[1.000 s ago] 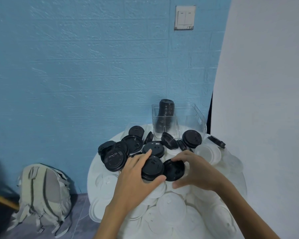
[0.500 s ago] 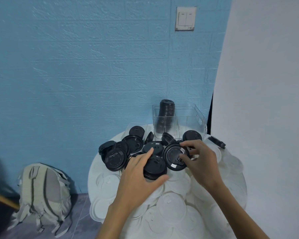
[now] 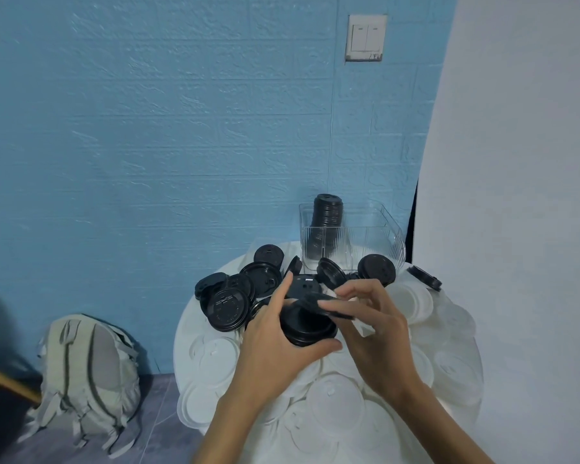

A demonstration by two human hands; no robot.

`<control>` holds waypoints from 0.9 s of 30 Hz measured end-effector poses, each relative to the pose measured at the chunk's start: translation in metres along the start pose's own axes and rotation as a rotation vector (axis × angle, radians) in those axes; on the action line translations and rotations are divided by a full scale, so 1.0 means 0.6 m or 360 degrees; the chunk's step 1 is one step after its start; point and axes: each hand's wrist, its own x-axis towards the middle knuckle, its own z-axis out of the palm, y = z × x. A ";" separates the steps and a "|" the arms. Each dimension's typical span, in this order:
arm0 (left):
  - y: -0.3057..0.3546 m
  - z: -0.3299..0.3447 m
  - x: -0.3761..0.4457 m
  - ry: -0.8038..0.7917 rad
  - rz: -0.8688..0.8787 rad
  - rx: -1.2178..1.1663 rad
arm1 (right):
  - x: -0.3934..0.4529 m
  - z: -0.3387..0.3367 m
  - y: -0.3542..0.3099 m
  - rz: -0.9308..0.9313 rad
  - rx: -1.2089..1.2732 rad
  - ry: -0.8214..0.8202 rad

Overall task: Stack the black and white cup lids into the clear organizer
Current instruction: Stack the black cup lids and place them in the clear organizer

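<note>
Both hands work together over the round white table. With my left hand I grip a short stack of black lids, thumb curled under its near edge and forefinger reaching over the far side. With my right hand I pinch a single black lid between thumb and fingertips, holding it tilted and just above the stack in my left; whether it touches the stack I cannot tell.

Loose black lids lie scattered on the far half of the table, several overlapping to the left of my hands, one leaning on edge in front of the clear organizer, and one apart at the right edge. White lids cover the near half of the table, layered under my wrists. The organizer stands at the back of the table against the blue wall, with a tall column of black lids in its left compartment; its right compartment shows only clear walls.

On the floor to the left a grey backpack leans against the wall. A light switch sits high on the wall.
</note>
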 end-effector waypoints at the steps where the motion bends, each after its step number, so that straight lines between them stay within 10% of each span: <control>1: 0.003 0.002 -0.002 0.0002 0.0003 -0.0043 | -0.002 0.002 -0.003 0.0004 0.0028 -0.0057; 27: -0.005 0.012 -0.008 0.0142 0.0096 -0.0049 | 0.010 0.034 -0.032 0.0609 0.0461 -0.0568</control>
